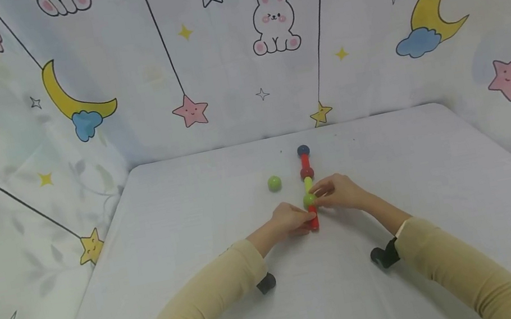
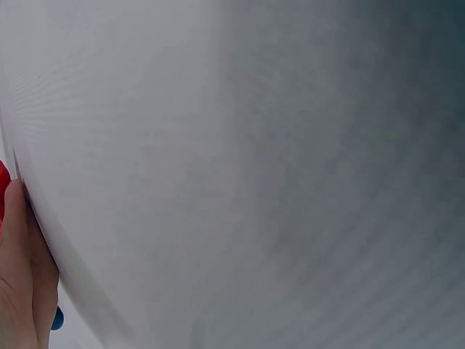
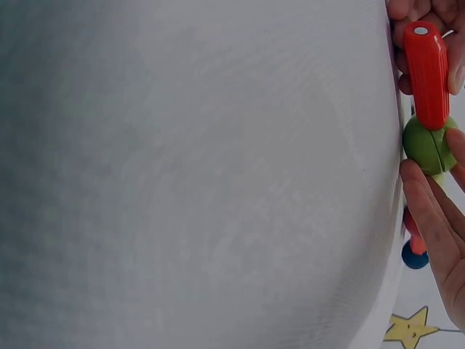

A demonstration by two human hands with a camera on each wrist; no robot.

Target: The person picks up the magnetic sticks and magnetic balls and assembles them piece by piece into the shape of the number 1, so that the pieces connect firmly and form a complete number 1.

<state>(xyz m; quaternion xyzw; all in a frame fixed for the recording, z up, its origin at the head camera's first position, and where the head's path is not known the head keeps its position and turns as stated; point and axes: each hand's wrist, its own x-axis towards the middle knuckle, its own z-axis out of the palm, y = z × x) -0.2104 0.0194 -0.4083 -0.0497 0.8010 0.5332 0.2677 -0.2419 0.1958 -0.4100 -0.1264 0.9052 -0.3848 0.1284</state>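
A straight chain of balls and ribbed rods lies on the white table, running away from me. In the head view it goes from a dark blue ball [image 1: 303,150] through a red rod [image 1: 305,161], a dark red ball [image 1: 307,173] and a yellow-green rod [image 1: 308,184] to a green ball [image 1: 309,200]. At the near end, a second red rod [image 3: 426,73] with a silvery dot on its tip meets the green ball. My left hand [image 1: 290,219] grips this near rod from the left. From the right, my right hand [image 1: 340,192] pinches the green ball between fingers and thumb.
A loose green ball [image 1: 274,183] sits left of the chain. Black wrist devices show under both sleeves, the left one [image 1: 267,283] and the right one [image 1: 385,255]. Behind the table [image 1: 165,198] hangs a cloth backdrop [image 1: 228,61] printed with stars, moons and bunnies.
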